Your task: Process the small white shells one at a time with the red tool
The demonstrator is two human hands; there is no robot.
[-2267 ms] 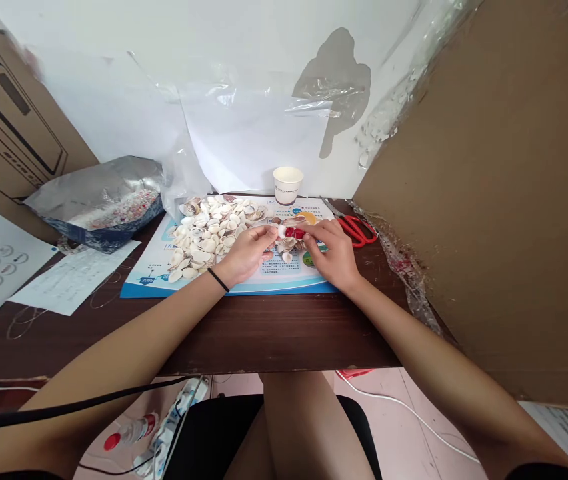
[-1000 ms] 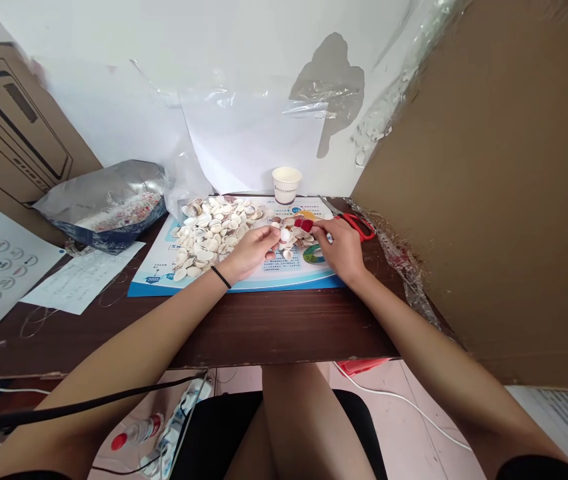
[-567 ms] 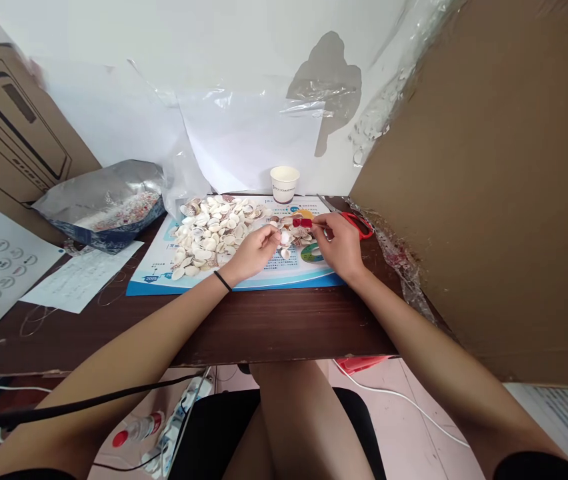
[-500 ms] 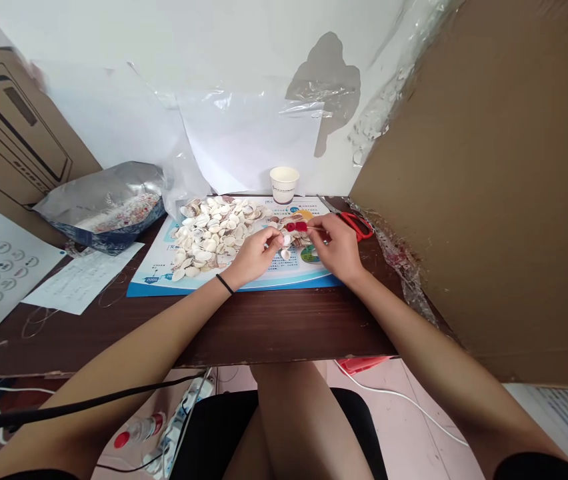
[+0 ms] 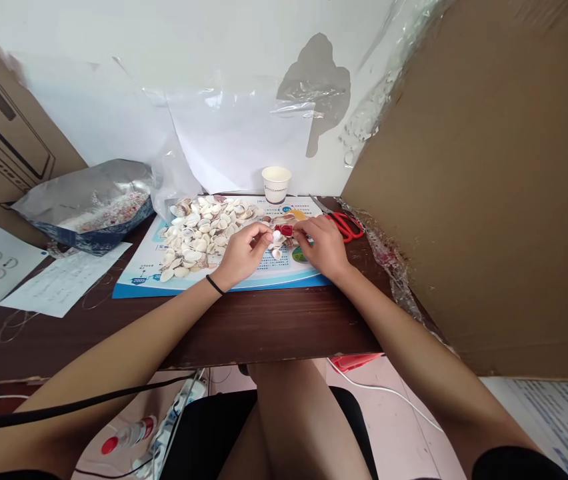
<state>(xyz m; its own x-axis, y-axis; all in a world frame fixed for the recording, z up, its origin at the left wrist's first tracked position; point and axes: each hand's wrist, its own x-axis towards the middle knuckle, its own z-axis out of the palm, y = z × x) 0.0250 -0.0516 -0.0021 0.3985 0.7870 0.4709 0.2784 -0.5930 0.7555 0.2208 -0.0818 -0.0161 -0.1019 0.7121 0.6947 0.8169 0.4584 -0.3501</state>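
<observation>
My left hand [image 5: 250, 248] is closed, its thumb and forefinger pinched at a small white seashell [image 5: 277, 236]. Just below the fingertips is another small shell [image 5: 277, 254]; whether a thread joins the two is too fine to tell. A small glossy red piece [image 5: 285, 230] lies between my hands. My right hand [image 5: 321, 245] has its fingers closed at the right end of this red piece, partly hiding it. Left of my hands, a heap of white and brownish seashells [image 5: 199, 233] spreads over a printed blue-and-white sheet [image 5: 129, 283].
Behind the sheet stands a paper cup [image 5: 277, 185]. Red-handled scissors [image 5: 347, 227] lie right of my right hand. An opened bag of small beads [image 5: 89, 210] and a paper slip [image 5: 67, 283] are at left. A tall cardboard panel [image 5: 489, 200] bounds the right side.
The view has shifted slightly, so everything sits further left. My right fingers have come closer to the red piece, and the gap between my hands is smaller.
</observation>
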